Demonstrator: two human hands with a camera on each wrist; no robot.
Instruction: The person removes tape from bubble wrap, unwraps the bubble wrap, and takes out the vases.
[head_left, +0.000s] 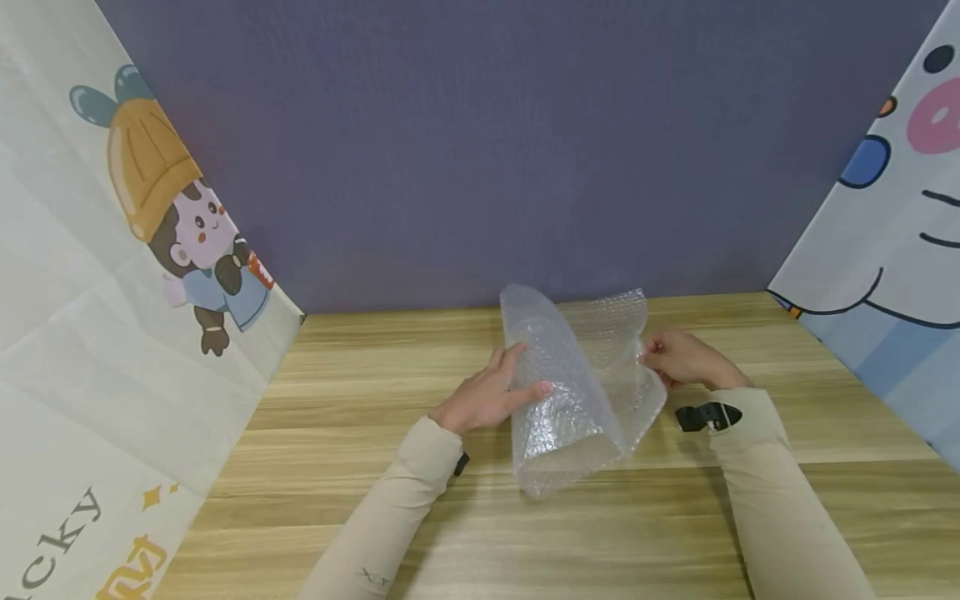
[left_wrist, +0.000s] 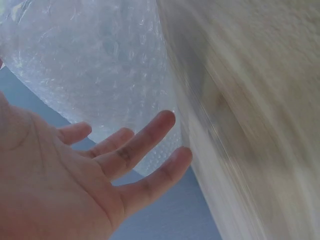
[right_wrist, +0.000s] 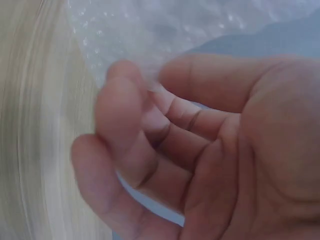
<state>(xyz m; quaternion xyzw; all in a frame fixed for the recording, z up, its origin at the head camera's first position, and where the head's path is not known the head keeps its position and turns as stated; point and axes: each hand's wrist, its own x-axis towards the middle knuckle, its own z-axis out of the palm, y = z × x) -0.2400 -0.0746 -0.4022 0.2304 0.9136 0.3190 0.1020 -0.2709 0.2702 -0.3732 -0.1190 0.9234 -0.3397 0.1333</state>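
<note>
A sheet of clear bubble wrap (head_left: 555, 375) stands loosely folded on the wooden table, its left part curled over and its right part spread toward the back. My left hand (head_left: 487, 393) rests against the folded left side with the thumb over its front. In the left wrist view, the fingers of the left hand (left_wrist: 120, 155) are spread and fairly straight beside the bubble wrap (left_wrist: 95, 65). On the other side, my right hand (head_left: 690, 358) pinches the right edge. The right wrist view has the right hand (right_wrist: 200, 145) with curled fingers and thumb at the wrap's edge (right_wrist: 145, 30).
The wood-grain table (head_left: 360, 400) meets a dark blue-grey panel (head_left: 480, 150) at the back. Printed cartoon sheets stand at the left (head_left: 90, 292) and right (head_left: 900, 250). A black strap buckle (head_left: 708, 417) is on the right wrist.
</note>
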